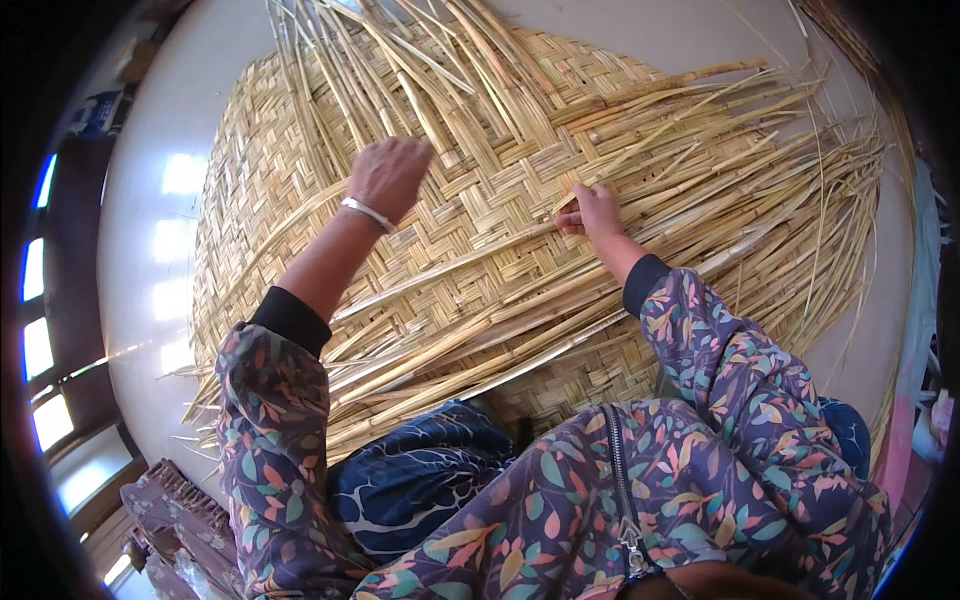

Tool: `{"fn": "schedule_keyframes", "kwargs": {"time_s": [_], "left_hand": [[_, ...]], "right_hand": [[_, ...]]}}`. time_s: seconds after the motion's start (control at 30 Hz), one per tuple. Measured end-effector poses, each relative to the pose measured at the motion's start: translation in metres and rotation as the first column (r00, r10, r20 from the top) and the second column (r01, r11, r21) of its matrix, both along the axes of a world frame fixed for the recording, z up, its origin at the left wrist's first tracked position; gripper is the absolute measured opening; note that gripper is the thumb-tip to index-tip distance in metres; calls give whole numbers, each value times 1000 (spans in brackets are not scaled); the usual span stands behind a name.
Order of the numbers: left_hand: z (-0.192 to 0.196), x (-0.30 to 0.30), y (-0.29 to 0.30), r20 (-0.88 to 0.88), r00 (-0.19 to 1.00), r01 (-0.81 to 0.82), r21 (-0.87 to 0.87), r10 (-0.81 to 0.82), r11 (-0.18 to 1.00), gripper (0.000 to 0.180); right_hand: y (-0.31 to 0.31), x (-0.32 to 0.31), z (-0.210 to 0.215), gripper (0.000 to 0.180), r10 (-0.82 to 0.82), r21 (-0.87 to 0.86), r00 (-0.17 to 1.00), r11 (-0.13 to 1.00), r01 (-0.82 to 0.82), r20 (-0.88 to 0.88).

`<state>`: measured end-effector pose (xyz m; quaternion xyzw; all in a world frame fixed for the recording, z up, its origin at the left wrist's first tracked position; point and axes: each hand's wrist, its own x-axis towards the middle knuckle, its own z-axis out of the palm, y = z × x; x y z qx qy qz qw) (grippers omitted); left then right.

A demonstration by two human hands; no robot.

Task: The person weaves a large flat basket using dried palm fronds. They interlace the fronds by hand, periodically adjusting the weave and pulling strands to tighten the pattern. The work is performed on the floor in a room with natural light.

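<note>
A half-woven mat (440, 240) of flattened pale-yellow reed strips lies on the floor in front of me. My left hand (390, 178), with a silver bangle at the wrist, is closed in a fist over the far-left part of the weave. Its fingers are turned away, so whatever they grip is hidden. Farther right, my right hand (594, 211) pinches a reed strip (490, 250) between thumb and fingers. That strip slants down to the left across the weave. Loose strips (420, 70) fan out beyond my left hand, and a thick bundle of strips (760, 205) spreads to the right.
The smooth grey floor (150, 240) surrounds the mat. More long strips (440, 385) lie across the near side, just before my knees in blue patterned cloth (420, 475). Brown patterned fabric (180, 520) is at the lower left, below a window with bright panes (38, 350).
</note>
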<state>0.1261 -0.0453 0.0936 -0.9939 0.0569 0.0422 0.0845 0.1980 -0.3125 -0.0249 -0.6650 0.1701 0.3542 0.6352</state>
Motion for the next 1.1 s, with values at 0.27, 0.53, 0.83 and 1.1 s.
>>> {"fn": "schedule_keyframes", "kwargs": {"time_s": [0.27, 0.53, 0.83, 1.1], "left_hand": [[46, -23, -88, -54, 903, 426, -7, -425, 905, 16], [24, -78, -145, 138, 677, 717, -342, -723, 607, 13], [62, -70, -83, 312, 947, 132, -604, 80, 786, 36], [35, -57, 2, -537, 747, -197, -743, 393, -639, 32]], "right_hand": [[20, -5, 53, 44, 578, 364, 804, 785, -502, -138], [75, -30, 128, 29, 612, 642, 789, 625, -444, -50], [67, -28, 108, 19, 550, 648, 834, 652, -394, -46], [65, -49, 110, 22, 679, 826, 719, 486, -285, -152]]}}
